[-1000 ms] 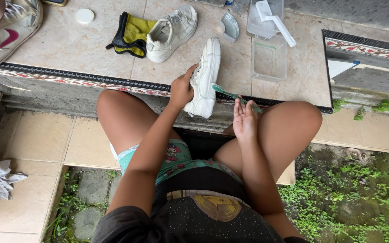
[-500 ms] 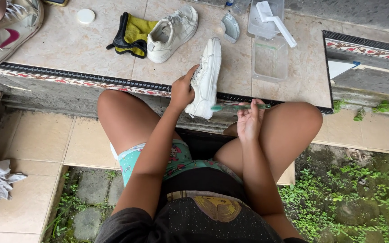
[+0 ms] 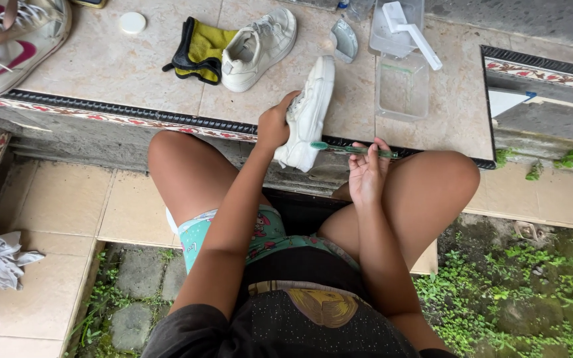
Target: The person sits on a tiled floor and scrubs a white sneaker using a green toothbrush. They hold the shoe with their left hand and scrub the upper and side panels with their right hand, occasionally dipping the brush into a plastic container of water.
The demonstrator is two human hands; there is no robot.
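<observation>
1. right now the biggest thing under me is the tiled ledge [image 3: 134,73], and i sit facing it with my knees up against its patterned edge.
2. next in size, the white sneaker [image 3: 308,113] lies on its side at the ledge's front edge, toe end hanging just over it; my left hand [image 3: 274,124] is closed around its side and holds it there.
3. its partner, a second white sneaker [image 3: 258,48], rests further back, touching a yellow and black cloth [image 3: 197,48].
4. to the right sit two clear plastic tubs [image 3: 402,86], the far one with a white brush [image 3: 411,25] lying across it.
5. smaller still, my right hand [image 3: 366,174] is pinched shut on the handle of a green toothbrush [image 3: 353,150], whose bristle head touches the held sneaker's toe.
6. a small white lid [image 3: 132,22] lies well apart at the far left.
7. risks, as i judge them: the shoe sits half off the edge, so a hard scrub could push it out of my left grip and down to the floor; i hold the brush far back on its thin handle, so it could twist or flick dirty water onto my legs.
</observation>
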